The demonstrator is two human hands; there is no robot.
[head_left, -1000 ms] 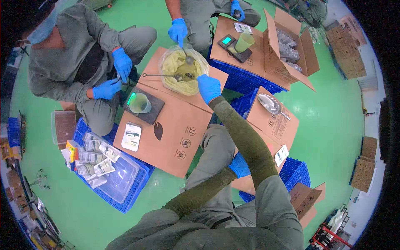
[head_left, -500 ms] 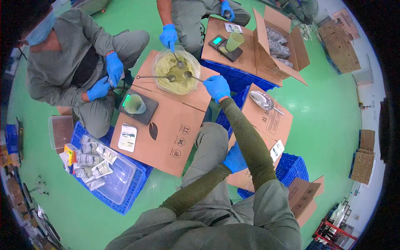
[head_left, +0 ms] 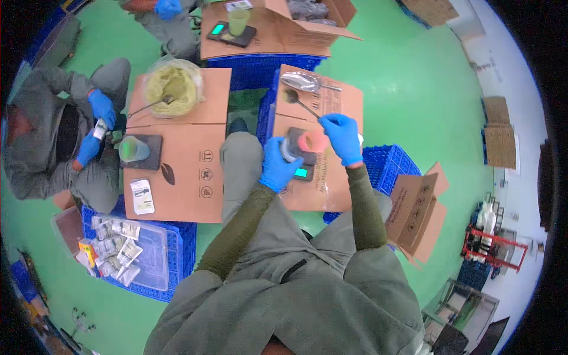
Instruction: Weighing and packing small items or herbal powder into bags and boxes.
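My right hand (head_left: 343,139) is closed on the handle of a long-handled metal spoon (head_left: 307,108). Its bowl is over the cardboard on my right, beside a metal scoop (head_left: 302,81), with some greenish stuff around it. My left hand (head_left: 279,167) curls around a small clear, whitish plastic thing (head_left: 288,150), whose kind I cannot make out. That hand is at the left side of a black digital scale (head_left: 303,169) with a lit display. A pink cup (head_left: 311,141) stands on the scale, right next to the clear thing.
A plastic-lined bowl of yellow-green powder (head_left: 198,89) with a spoon is on the left cardboard, near a cup on another scale (head_left: 155,152). A seated co-worker (head_left: 59,142) holds a small packet. White pouches (head_left: 121,245) fill a clear tray. Blue crates (head_left: 387,165) stand by me.
My view has swung right. My right hand has carried the spoon from the powder bowl to the right-hand cardboard. My left hand has come up to the scale, around the clear thing.
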